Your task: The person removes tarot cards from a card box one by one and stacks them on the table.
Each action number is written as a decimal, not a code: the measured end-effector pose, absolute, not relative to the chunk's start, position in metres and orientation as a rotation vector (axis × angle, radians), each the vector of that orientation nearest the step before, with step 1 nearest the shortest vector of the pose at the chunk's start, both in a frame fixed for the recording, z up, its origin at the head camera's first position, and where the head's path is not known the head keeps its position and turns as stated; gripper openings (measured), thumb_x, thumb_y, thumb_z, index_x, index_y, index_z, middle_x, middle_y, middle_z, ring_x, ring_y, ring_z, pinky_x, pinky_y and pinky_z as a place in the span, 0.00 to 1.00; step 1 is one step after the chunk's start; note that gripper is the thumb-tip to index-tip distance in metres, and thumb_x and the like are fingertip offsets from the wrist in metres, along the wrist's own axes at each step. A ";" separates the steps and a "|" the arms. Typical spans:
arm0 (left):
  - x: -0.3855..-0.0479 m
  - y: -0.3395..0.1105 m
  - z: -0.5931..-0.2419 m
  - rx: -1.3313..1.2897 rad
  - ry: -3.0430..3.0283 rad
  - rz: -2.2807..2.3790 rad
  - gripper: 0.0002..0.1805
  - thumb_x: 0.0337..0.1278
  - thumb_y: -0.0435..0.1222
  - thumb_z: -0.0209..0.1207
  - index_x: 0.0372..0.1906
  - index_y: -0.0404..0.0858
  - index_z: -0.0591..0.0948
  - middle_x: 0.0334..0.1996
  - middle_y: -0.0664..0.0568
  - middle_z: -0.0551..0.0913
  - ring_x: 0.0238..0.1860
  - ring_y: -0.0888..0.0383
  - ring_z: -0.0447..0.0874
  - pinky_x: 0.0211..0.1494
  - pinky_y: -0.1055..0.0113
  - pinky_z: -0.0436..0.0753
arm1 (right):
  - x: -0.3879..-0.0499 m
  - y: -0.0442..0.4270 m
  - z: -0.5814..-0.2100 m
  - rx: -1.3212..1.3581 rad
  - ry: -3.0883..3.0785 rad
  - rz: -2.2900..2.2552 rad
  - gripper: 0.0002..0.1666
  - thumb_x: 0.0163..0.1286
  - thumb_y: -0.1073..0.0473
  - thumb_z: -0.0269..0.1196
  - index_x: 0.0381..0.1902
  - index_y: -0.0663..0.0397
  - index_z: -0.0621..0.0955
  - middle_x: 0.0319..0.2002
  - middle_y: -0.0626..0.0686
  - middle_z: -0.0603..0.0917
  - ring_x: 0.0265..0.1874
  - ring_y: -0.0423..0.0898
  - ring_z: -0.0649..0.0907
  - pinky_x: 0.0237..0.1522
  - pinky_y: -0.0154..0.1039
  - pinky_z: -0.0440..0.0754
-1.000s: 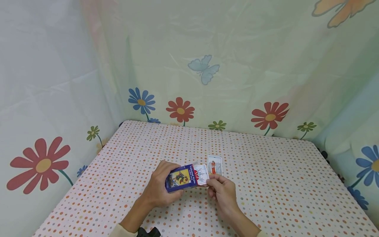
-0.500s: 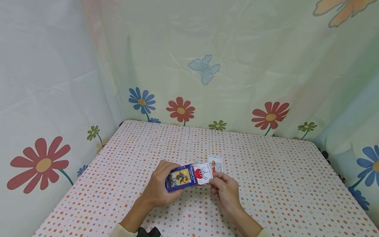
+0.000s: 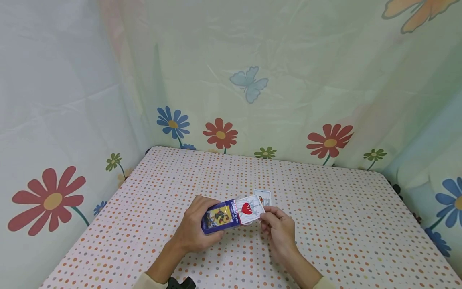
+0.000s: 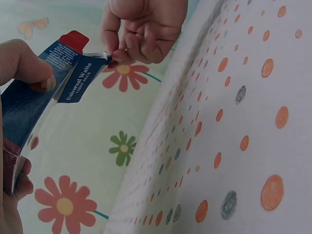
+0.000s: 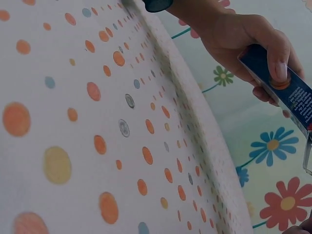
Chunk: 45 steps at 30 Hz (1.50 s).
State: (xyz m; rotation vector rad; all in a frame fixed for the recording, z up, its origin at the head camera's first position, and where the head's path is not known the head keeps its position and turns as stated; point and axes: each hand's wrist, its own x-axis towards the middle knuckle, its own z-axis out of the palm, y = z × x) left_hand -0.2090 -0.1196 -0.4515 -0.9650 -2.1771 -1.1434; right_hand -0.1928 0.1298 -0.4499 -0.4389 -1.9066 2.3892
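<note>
Card [image 3: 250, 209] jutting lengthwise and rightward from box [image 3: 219, 217] in curled left fingers [image 3: 207, 202], pinched at outer end by right fingers [image 3: 272, 211].

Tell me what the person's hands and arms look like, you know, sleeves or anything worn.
The left hand and right hand both look bare, with no gloves or rings visible. The left sleeve and right sleeve are pale cream. A black, rounded object shows by the left sleeve; I can't tell exactly what it is.
</note>
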 end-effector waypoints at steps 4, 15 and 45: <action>-0.209 -0.119 -0.452 -0.962 -2.173 -1.142 0.36 0.34 0.42 0.72 0.58 0.41 0.79 0.49 0.56 0.81 0.46 0.60 0.74 0.44 0.67 0.80 | -0.195 0.132 -0.447 -0.434 -1.858 2.410 0.17 0.68 0.69 0.58 0.54 0.66 0.75 0.31 0.50 0.81 0.26 0.41 0.76 0.26 0.30 0.73; -0.210 -0.121 -0.453 -0.951 -2.168 -1.146 0.37 0.33 0.42 0.72 0.59 0.41 0.78 0.49 0.55 0.81 0.44 0.57 0.75 0.43 0.67 0.80 | -0.209 0.148 -0.438 -0.392 -1.753 2.399 0.15 0.69 0.70 0.55 0.53 0.65 0.77 0.26 0.49 0.78 0.23 0.40 0.74 0.23 0.28 0.71; -0.211 -0.121 -0.454 -0.970 -2.155 -1.160 0.37 0.34 0.41 0.71 0.59 0.40 0.79 0.49 0.55 0.81 0.45 0.60 0.73 0.42 0.68 0.79 | -0.264 0.175 -0.457 -0.430 -2.196 2.141 0.20 0.73 0.67 0.53 0.60 0.66 0.77 0.32 0.49 0.77 0.19 0.38 0.69 0.19 0.32 0.64</action>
